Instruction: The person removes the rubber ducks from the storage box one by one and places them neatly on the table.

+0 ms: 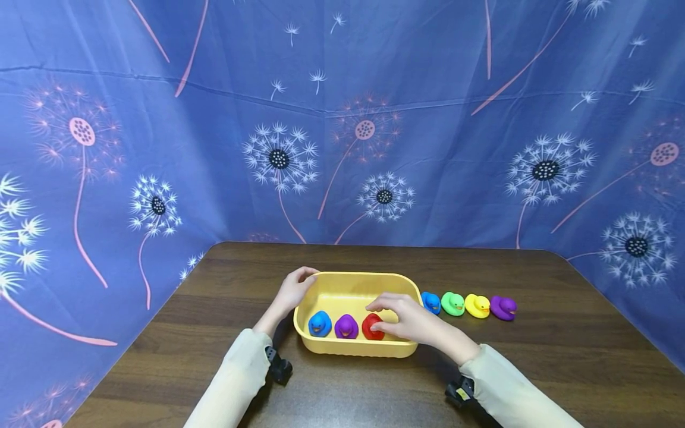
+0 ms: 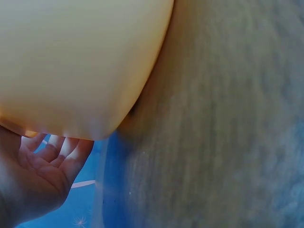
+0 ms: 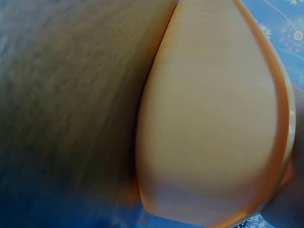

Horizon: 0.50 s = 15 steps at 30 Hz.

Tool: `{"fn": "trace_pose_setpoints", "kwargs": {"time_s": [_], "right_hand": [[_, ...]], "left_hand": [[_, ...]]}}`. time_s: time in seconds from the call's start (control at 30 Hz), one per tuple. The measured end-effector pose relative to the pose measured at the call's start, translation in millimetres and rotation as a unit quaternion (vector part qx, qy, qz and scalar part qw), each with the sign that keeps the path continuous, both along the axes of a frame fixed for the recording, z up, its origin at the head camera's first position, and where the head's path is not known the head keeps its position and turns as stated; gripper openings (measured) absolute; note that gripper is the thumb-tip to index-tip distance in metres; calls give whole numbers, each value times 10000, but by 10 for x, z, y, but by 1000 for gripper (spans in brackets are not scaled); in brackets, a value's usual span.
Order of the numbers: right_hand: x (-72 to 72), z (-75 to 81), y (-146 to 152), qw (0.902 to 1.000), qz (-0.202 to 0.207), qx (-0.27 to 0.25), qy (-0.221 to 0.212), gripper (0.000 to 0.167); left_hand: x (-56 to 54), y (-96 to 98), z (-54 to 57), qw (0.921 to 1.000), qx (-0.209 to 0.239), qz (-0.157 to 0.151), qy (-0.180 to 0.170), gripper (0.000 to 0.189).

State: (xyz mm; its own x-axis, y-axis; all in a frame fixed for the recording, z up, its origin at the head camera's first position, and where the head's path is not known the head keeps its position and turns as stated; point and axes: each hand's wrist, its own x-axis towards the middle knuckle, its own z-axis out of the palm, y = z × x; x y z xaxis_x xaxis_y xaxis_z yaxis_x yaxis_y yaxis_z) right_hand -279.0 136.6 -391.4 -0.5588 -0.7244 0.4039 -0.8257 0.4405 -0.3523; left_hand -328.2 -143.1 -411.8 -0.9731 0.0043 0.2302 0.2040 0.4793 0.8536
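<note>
A yellow plastic bin [image 1: 360, 348] stands on the table. Along its near side sit three rubber ducks in a row: blue [image 1: 320, 324], purple [image 1: 346, 327] and red [image 1: 371, 334]. My left hand [image 1: 291, 290] holds the bin's far left corner, thumb at the rim and fingers round the outside; in the left wrist view those fingers [image 2: 54, 159] show behind the bin wall. Reaching over the bin's right side, my right hand [image 1: 409, 319] has its thumb overlapping the red duck and its fingers spread above. In the right wrist view the bin wall hides most of this hand.
Right of the bin, another row of ducks lies on the brown wooden table [image 1: 535, 368]: blue [image 1: 430, 302], green [image 1: 453, 304], yellow [image 1: 477, 306] and purple [image 1: 503, 308]. A blue dandelion-print cloth [image 1: 455, 119] hangs behind the table and along its sides.
</note>
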Motion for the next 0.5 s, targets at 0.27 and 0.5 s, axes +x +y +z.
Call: {"fn": "trace_pose_setpoints", "kwargs": {"time_s": [0.27,0.5], "right_hand": [[8,-30,-9,9995,-108,7,-310,32],[-2,-36,-17,9980,-215,29,-598,36]], "left_hand": [[20,12,16,10000,18,-7,-78,21],[8,0,8,10000,19,-23,-16,21]]}}
